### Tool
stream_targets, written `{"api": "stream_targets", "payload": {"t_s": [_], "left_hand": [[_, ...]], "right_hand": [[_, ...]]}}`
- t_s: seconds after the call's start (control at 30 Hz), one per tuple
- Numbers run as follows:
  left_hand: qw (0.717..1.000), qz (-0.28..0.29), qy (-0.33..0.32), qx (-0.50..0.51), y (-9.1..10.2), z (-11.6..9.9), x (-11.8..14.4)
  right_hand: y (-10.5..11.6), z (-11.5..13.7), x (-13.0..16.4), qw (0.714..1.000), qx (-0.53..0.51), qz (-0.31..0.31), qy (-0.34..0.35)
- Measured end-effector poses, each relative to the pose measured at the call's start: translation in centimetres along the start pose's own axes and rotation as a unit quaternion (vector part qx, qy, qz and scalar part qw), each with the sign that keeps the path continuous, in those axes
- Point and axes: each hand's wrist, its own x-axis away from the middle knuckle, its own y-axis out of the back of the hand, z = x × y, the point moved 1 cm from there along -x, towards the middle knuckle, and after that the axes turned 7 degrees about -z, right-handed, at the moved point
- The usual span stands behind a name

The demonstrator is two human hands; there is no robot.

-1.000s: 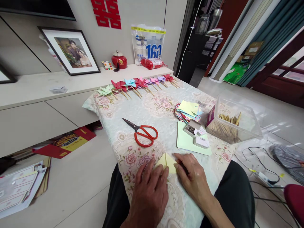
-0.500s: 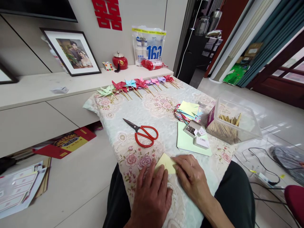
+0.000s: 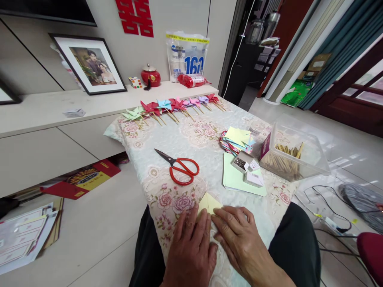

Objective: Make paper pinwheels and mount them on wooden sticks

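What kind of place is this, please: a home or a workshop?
Most likely a living room at home, used for paper craft. A framed photograph leans on a low cabinet, a floral cloth covers the table, and finished paper pinwheels lie along its far edge.

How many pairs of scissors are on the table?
1: the red-handled scissors lie on the floral tablecloth, beyond the left hand. None other visible.

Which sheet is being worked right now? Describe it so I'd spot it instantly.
On the floral tablecloth, go to the near edge, below the red-handled scissors. A pale yellow paper lies flat under the left hand and right hand. Only its pointed corner shows, unlike the green sheets further right.
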Motion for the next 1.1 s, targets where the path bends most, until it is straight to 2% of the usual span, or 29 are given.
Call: {"api": "stream_targets", "payload": {"t_s": [0.2, 0.43, 0.67, 0.83, 0.97, 1.1], "left_hand": [[1.000, -0.001, 0.010, -0.020, 0.5, 0.3, 0.3], [0.999, -0.019, 0.025, -0.026, 1.2, 0.8, 1.5], [0.999, -0.024, 0.033, -0.021, 1.1, 0.7, 1.2], [1.000, -0.017, 0.014, -0.016, 0.9, 0.4, 0.9], [1.000, -0.017, 0.004, -0.006, 0.4, 0.1, 0.9], [1.000, -0.008, 0.008, -0.017, 0.1, 0.1, 0.8]], "right_hand": [[0.4, -0.4, 0.5, 0.999, 0.031, 0.008, 0.002], [0.9, -1.2, 0.8, 0.999, 0.040, -0.025, 0.001], [1.0, -2.1, 0.1, 0.997, 0.069, -0.005, 0.015], [1.0, -2.6, -0.6, 0.996, 0.084, 0.009, 0.040], [1.0, -2.4, -0.6, 0.997, 0.072, 0.013, 0.026], [1.0, -1.9, -0.3, 0.999, 0.033, 0.015, -0.018]]}}
